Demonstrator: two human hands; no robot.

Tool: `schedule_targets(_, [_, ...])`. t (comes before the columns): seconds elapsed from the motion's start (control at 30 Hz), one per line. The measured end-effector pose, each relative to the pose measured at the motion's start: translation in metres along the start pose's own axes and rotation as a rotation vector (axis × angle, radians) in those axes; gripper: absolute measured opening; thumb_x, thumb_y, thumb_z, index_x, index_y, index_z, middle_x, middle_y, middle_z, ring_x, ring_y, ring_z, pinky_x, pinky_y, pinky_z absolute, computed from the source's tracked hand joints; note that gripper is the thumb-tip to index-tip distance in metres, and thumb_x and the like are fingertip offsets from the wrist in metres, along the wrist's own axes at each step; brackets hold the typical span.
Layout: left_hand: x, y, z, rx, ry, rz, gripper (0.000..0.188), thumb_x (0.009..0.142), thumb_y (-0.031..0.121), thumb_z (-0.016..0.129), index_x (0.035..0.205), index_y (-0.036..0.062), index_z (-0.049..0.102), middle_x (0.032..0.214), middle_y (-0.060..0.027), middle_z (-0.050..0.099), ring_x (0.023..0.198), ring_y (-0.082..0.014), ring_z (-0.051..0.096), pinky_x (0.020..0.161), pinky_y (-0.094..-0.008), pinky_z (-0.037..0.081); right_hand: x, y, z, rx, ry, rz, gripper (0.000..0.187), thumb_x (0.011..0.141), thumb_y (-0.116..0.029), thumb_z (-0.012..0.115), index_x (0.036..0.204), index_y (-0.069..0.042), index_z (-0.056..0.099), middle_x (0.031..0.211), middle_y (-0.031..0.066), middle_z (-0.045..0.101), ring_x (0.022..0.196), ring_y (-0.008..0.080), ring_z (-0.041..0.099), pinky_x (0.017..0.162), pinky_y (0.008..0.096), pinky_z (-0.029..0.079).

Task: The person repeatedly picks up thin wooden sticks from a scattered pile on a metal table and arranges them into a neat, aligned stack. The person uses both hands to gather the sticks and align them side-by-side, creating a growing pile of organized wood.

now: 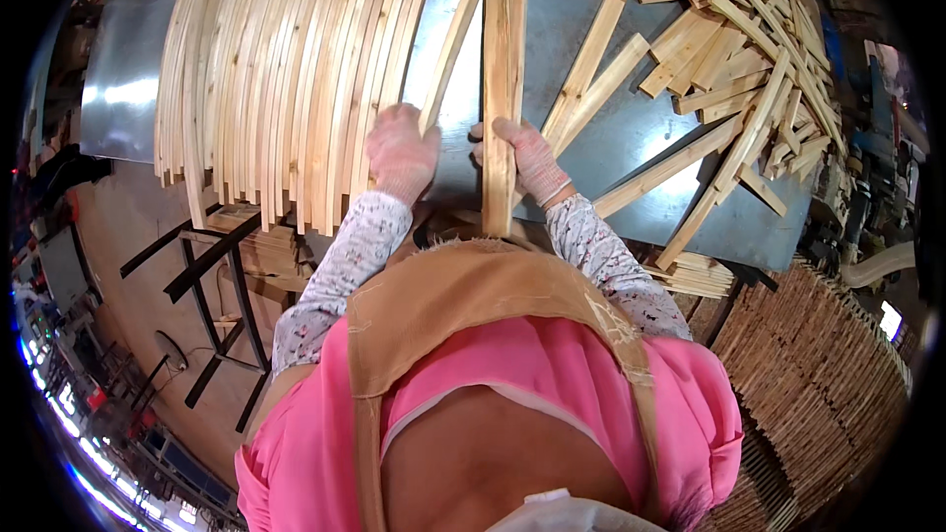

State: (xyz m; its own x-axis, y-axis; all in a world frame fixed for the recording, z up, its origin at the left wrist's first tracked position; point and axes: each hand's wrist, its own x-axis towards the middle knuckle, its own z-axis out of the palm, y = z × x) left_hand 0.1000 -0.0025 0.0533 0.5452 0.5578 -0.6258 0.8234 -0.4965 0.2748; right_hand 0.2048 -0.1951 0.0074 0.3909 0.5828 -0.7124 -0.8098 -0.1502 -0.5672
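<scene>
My left hand [402,150], in a pale knit glove, is closed around the near end of a thin wooden slat [459,34] that slants away to the upper right. It is right beside a row of slats [286,69] lying side by side on the metal table [123,89]. My gloved right hand [530,153] grips a wooden strip [496,89] that stretches from close to my apron up to the far side, thumb on top and fingers reaching underneath. Another strip lies against its right side; whether I hold that one too is hidden.
A jumbled heap of loose slats [729,49] covers the table's right side, with a few lying apart nearer my right forearm. Below the table's left edge stands a black metal frame [236,286]. Stacked wood strips [808,384] rise at the lower right.
</scene>
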Motion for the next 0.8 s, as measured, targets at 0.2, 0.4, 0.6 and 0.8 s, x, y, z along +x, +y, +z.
schedule_targets(0.2, [0.009,-0.035,0.029,0.430,0.380,0.047,0.076,0.105,0.039,0.062,0.174,0.0255,0.030,0.180,-0.0193,0.021,0.167,-0.0362,0.015,0.135,-0.0545,0.011,0.003,-0.026,-0.017,0.024,0.047,-0.050,0.060,0.112,-0.053,0.054,0.123,0.003,0.069,0.100,0.0132,0.076,0.075,0.0192,0.072,0.071,0.0336,0.062])
schedule_targets(0.4, [-0.025,0.016,0.033,-0.645,-0.223,0.361,0.093,0.094,0.038,0.080,0.167,0.0024,0.036,0.154,-0.0289,0.058,0.142,-0.0384,0.057,0.121,-0.0438,0.043,0.063,-0.003,-0.018,-0.553,0.065,-0.289,0.039,0.109,-0.029,0.056,0.133,0.001,0.065,0.109,0.0262,0.073,0.105,0.0414,0.072,0.098,0.0442,0.059])
schedule_targets(0.6, [-0.025,-0.048,0.036,-0.660,0.135,0.193,0.052,0.099,0.025,0.076,0.140,-0.0026,0.061,0.116,-0.0122,0.073,0.098,-0.0187,0.067,0.087,-0.0329,0.055,0.051,-0.033,0.024,-1.902,0.093,-0.345,0.037,0.106,-0.010,0.050,0.139,-0.003,0.064,0.115,0.0320,0.073,0.099,0.0401,0.078,0.083,0.0488,0.065])
schedule_targets(0.8, [-0.008,-0.037,-0.010,-1.188,0.270,0.196,0.045,0.108,0.033,0.063,0.135,-0.0032,0.063,0.107,-0.0108,0.075,0.095,-0.0171,0.068,0.087,-0.0330,0.056,0.069,-0.002,0.095,-1.435,-0.269,-0.158,0.080,0.113,-0.042,0.046,0.156,0.023,0.026,0.099,0.0293,0.076,0.092,0.0409,0.076,0.084,0.0473,0.061])
